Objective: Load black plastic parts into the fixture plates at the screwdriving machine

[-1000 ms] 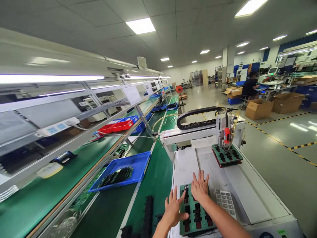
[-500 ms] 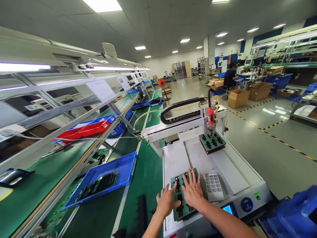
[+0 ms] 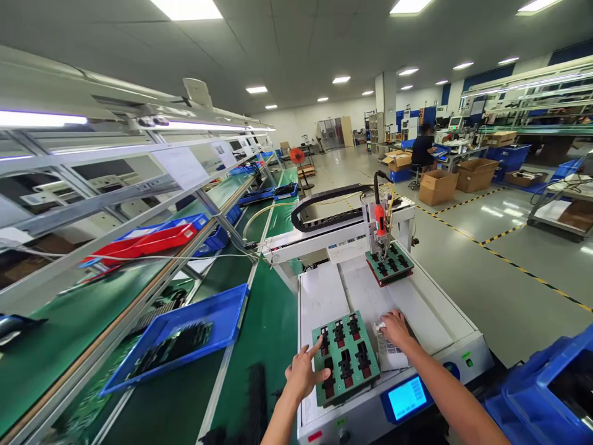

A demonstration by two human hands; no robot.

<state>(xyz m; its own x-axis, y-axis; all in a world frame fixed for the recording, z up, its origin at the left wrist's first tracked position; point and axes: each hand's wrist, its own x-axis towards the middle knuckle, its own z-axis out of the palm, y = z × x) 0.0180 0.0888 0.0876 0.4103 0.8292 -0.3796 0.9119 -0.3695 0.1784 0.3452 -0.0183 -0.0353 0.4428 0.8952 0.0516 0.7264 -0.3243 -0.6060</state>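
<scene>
A green fixture board (image 3: 346,364) with several black parts seated in it lies on the front of the white machine bed. My left hand (image 3: 303,371) is at its left edge, index finger stretched to the upper left black part and thumb apart, near the lower left part. To the right of the board sits a white compartment tray (image 3: 389,357). Over its far end my right hand (image 3: 396,327) is bent, fingertips drawn together at something small and whitish that I cannot make out. A second green fixture (image 3: 390,264) with black parts stands under the red-bodied tool head (image 3: 380,219).
A lit blue touchscreen (image 3: 406,398) is on the machine's front panel. Blue bins (image 3: 528,395) stand at the right. On the green bench to the left lies a blue tray (image 3: 231,315) holding dark parts. Farther back, a person (image 3: 422,151) sits near cardboard boxes (image 3: 438,186).
My right hand has left the green fixture board and moved right to the white compartment tray, its fingers now bent. My left hand stays at the board's left edge. The view has shifted slightly.
</scene>
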